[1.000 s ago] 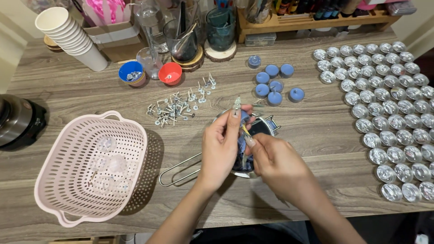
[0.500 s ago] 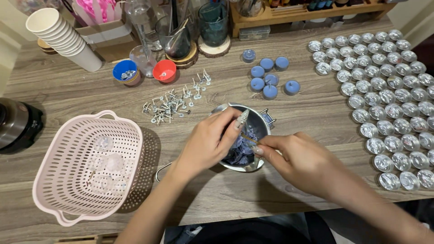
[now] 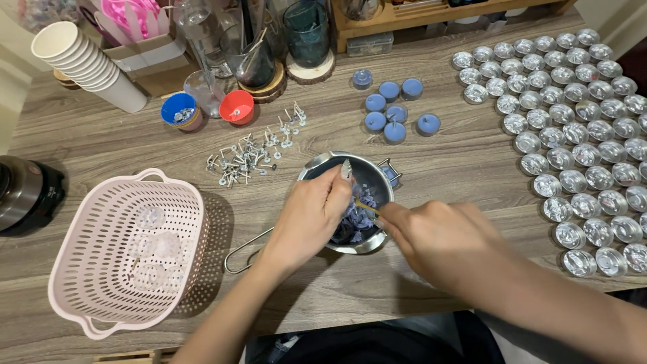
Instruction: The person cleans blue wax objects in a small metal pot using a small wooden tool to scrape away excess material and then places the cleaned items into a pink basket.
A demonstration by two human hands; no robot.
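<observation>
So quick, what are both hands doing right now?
Left hand: fingers curled over the metal pot of blue wax pieces; what it grips cannot be told.
Right hand: closed, pinching a thin yellowish stick at the pot.

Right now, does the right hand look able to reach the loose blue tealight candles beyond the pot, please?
Probably yes. The right hand is busy at the metal pot, but the blue tealight candles sit just beyond it on bare wooden table, with nothing tall between.
</observation>
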